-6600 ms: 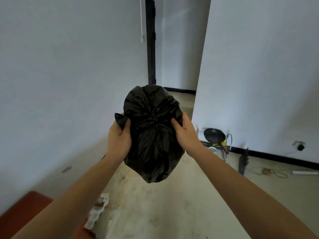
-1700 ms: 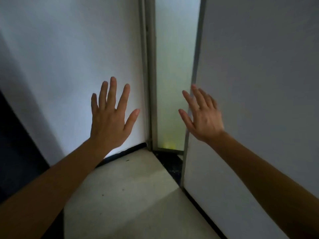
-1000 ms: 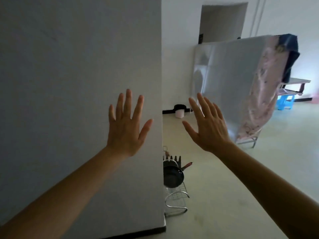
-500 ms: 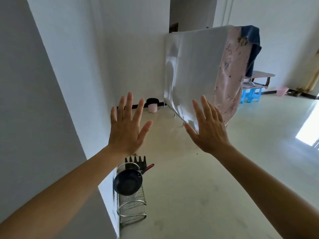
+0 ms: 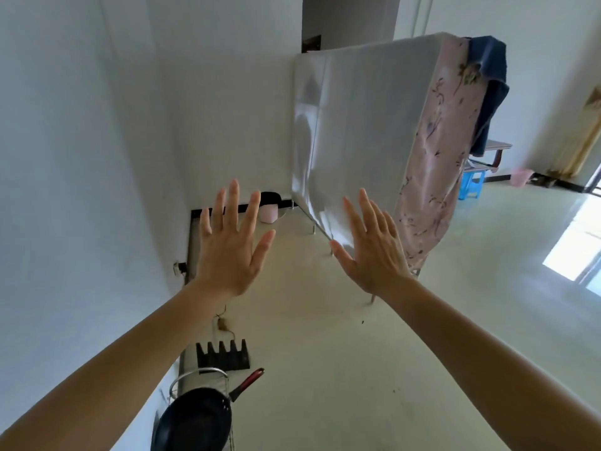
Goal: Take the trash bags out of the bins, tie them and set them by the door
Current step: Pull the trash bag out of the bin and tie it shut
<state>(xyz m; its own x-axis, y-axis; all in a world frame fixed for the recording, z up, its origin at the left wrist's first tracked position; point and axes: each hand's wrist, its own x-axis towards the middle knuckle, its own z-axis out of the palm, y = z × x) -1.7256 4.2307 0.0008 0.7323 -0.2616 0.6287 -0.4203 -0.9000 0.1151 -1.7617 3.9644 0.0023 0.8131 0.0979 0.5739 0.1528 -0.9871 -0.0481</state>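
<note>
My left hand (image 5: 229, 252) and my right hand (image 5: 374, 252) are raised in front of me, fingers spread and straight, holding nothing. Far ahead, at the foot of the back wall, stands a small pink bin (image 5: 269, 210) lined with a black trash bag (image 5: 271, 197); my left fingers partly cover it. A second pink bin (image 5: 521, 176) sits on the floor at the far right. No tied bag is in view.
A white wall (image 5: 81, 190) runs along my left. At its foot stand a wire dish rack (image 5: 198, 377) with a black pan (image 5: 192, 421) and a black notched holder (image 5: 222, 354). A propped-up mattress (image 5: 367, 131) draped with pink cloth stands ahead; a blue stool (image 5: 471, 185) behind.
The black bag held earlier is gone from my hands. My view has swung from the doorway corner round the wall into the big room, and I have moved forward past the dish rack.
</note>
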